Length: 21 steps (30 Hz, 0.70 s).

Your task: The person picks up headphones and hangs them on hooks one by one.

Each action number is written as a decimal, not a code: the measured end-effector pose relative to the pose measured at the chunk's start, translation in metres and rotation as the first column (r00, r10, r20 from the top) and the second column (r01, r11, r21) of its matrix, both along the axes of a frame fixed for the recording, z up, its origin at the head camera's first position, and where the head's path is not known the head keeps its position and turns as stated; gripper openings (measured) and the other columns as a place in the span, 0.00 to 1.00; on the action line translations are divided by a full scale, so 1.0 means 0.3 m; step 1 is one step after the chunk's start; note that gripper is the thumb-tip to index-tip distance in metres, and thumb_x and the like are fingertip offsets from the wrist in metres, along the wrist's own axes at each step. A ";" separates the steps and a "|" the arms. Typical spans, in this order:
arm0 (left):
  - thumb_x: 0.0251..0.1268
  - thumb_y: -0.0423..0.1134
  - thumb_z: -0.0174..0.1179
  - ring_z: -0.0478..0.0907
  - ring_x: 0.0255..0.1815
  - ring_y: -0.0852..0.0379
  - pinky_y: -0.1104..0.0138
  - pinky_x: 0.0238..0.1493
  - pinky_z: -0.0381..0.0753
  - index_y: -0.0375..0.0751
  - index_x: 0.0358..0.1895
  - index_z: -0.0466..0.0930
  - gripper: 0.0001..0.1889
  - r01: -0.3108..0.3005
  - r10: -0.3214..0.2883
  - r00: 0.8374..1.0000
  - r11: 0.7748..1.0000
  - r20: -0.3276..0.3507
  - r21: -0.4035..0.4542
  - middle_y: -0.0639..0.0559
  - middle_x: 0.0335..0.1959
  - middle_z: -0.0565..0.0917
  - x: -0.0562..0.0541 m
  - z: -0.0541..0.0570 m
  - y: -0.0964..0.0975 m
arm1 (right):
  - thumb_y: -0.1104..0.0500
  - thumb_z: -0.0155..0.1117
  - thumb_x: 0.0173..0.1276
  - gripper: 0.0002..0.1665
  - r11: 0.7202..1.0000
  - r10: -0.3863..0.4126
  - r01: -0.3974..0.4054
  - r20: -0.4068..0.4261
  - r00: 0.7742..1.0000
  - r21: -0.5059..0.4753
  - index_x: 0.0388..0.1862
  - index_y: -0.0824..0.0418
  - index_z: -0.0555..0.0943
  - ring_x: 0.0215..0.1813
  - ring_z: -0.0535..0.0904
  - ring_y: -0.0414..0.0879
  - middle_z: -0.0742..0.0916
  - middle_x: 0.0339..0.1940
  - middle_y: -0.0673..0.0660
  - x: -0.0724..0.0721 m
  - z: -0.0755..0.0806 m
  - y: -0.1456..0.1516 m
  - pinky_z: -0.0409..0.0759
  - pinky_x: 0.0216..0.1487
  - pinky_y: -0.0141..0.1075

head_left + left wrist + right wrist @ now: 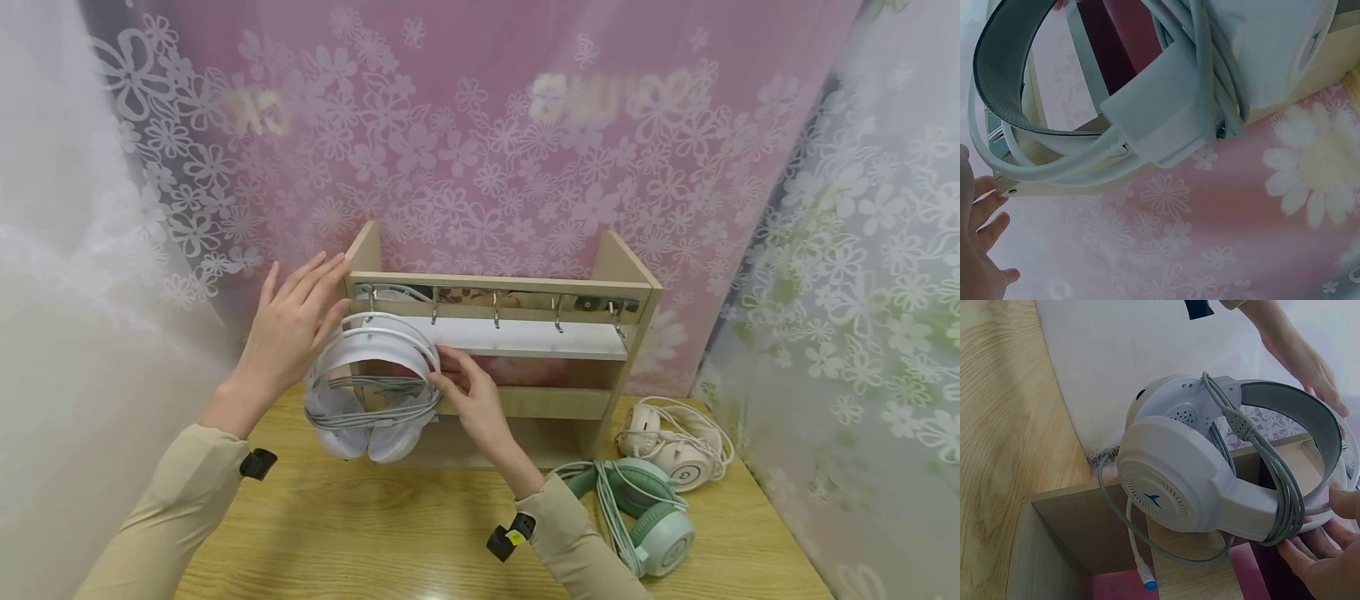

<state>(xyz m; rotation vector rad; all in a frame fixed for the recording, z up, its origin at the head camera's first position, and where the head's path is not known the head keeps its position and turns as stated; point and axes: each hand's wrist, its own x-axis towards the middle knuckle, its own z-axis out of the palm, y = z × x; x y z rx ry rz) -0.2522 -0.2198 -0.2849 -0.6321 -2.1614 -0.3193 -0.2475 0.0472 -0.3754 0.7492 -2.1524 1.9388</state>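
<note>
White headphones [372, 354] with a grey cable wound round them hang at the leftmost hook of a wooden rack [495, 279]. Their thin outer bands and padded headband [1310, 419] show in the right wrist view, with an earcup [1160, 481] marked by a small blue logo. My right hand [477, 406] pinches the right side of the headband between thumb and fingers. On the other side, my left hand [292, 325] has straight, spread fingers touching the rack's upper left edge. In the left wrist view, that left hand [982, 244] is partly cut off.
Several metal hooks [496, 310] line the rack's front, above a white shelf [525, 337]. Green headphones [648, 508] and cream headphones [675, 446] lie on the wooden table [390, 533] to the right. Flowered curtains [480, 150] surround the table.
</note>
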 end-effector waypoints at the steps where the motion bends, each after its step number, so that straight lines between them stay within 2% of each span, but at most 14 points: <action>1: 0.74 0.41 0.59 0.62 0.77 0.44 0.42 0.80 0.39 0.43 0.75 0.67 0.29 0.002 -0.002 1.000 1.000 0.003 -0.003 0.44 0.74 0.72 0.000 0.002 0.003 | 0.61 0.62 0.75 0.27 1.000 -0.002 0.002 0.000 1.000 0.001 0.71 0.62 0.74 0.61 0.82 0.56 0.82 0.64 0.62 0.001 0.000 0.000 0.81 0.59 0.41; 8: 0.79 0.50 0.52 0.62 0.78 0.47 0.42 0.80 0.40 0.44 0.76 0.66 0.28 -0.001 0.000 1.000 0.998 -0.013 -0.068 0.44 0.73 0.72 -0.004 0.006 0.015 | 0.60 0.64 0.75 0.27 1.000 -0.015 0.015 -0.005 1.000 0.014 0.70 0.60 0.75 0.60 0.83 0.54 0.83 0.64 0.60 0.001 0.000 0.003 0.82 0.59 0.40; 17: 0.76 0.47 0.56 0.62 0.78 0.47 0.40 0.80 0.41 0.44 0.76 0.66 0.30 0.000 -0.002 1.000 0.995 -0.022 -0.097 0.45 0.75 0.70 -0.004 0.002 0.015 | 0.61 0.64 0.74 0.25 0.999 -0.027 0.027 -0.023 0.999 0.032 0.69 0.60 0.77 0.60 0.83 0.53 0.84 0.63 0.60 0.005 0.002 0.014 0.81 0.57 0.34; 21: 0.76 0.46 0.56 0.62 0.78 0.47 0.41 0.80 0.40 0.44 0.76 0.66 0.29 0.010 -0.011 1.000 0.996 -0.017 -0.092 0.46 0.75 0.70 -0.008 -0.001 0.011 | 0.63 0.63 0.74 0.24 0.998 -0.046 0.046 -0.023 0.999 0.030 0.68 0.63 0.77 0.60 0.83 0.55 0.84 0.63 0.61 0.001 0.002 0.026 0.81 0.58 0.37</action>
